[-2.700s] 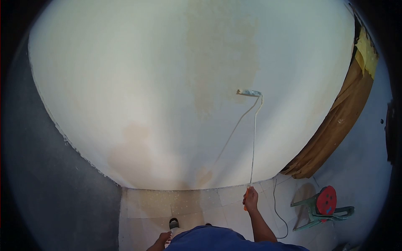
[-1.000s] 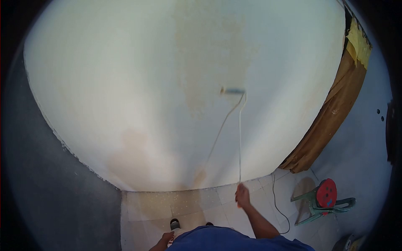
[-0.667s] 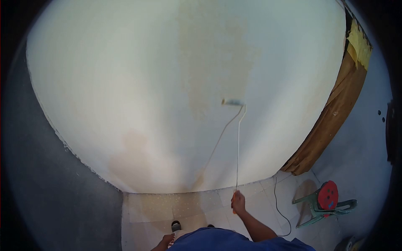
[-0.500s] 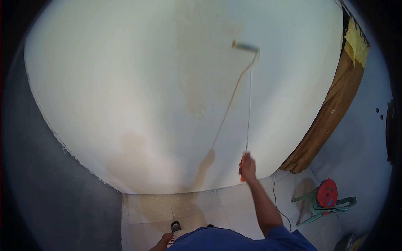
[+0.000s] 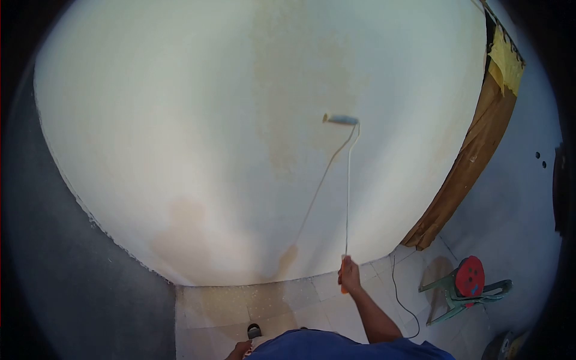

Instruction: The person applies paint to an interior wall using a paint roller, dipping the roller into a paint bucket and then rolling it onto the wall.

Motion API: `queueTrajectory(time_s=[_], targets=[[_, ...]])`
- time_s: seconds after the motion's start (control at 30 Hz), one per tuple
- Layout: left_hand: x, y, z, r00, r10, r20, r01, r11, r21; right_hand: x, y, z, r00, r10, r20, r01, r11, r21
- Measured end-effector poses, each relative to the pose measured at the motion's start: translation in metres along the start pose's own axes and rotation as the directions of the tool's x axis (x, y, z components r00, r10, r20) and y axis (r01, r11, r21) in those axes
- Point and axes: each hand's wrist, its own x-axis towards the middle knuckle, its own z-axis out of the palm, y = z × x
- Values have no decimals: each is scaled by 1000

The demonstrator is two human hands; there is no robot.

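Note:
My right hand is closed round the orange handle of a long paint roller. The roller's grey sleeve lies against the pale wall, close to the lower part of a beige, unevenly coloured patch. A thin wire frame runs from the handle up to the sleeve, and its shadow falls on the wall to the left. Low at the bottom edge, my left hand hangs beside my shorts; its fingers are too small and partly hidden to read.
Brown and yellow covering hangs along the wall's right edge. A green chair with a red piece stands at the lower right, near a dark cable on the tiled floor. A dark grey wall rises on the left.
My right hand has come down and slightly left, bringing the paint roller's sleeve lower on the wall. My left hand stays low by my side.

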Motion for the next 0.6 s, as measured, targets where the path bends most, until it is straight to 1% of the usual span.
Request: queueTrajectory(time_s=[0.03, 0.07, 0.1, 0.17, 0.2, 0.3, 0.37, 0.4, 0.43, 0.47, 0.57, 0.6], targets=[[-3, 3, -1, 999, -12, -41, 16, 994, 112, -10, 9, 2, 999, 46, -6, -46, 998, 31], [-1, 2, -3, 996, -17, -83, 36, 974, 224, -17, 9, 0, 999, 48, -11, -48, 998, 31], [-1, 1, -3, 996, -16, -83, 35, 973, 230, -24, 8, -2, 998, 50, -28, -48, 997, 64], [5, 1, -7, 999, -18, -34, 21, 995, 92, -31, 2, -4, 998, 45, -44, -40, 994, 102], [13, 1, -10, 999, -11, -37, 14, 996, 90, -30, -4, -8, 998, 20, -60, -15, 996, 90], [38, -4, -12, 999, 1, -35, 5, 985, 170, -21, -20, -17, 995, -27, -95, 36, 995, 96], [58, -12, -14, 999, 5, -34, 2, 975, 222, -11, -28, -22, 985, -45, -165, 58, 996, 72], [74, -20, -17, 999, 8, -37, 1, 976, 219, -4, -30, -27, 988, -25, -151, 35, 997, 65], [86, -27, -22, 1000, 10, 8, -11, 974, 225, 1, -36, -29, 989, -27, -148, 37, 997, 67], [95, -32, -27, 999, 12, 52, -24, 973, 231, 8, -46, -34, 985, -50, -163, 56, 998, 33], [85, -30, -27, 1000, 5, 25, -11, 971, 238, 32, -85, -49, 968, -176, -177, 162, 983, -89], [79, -28, -27, 1000, 2, 18, -6, 971, 238, 39, -99, -55, 968, -196, -159, 183, 979, -92]])
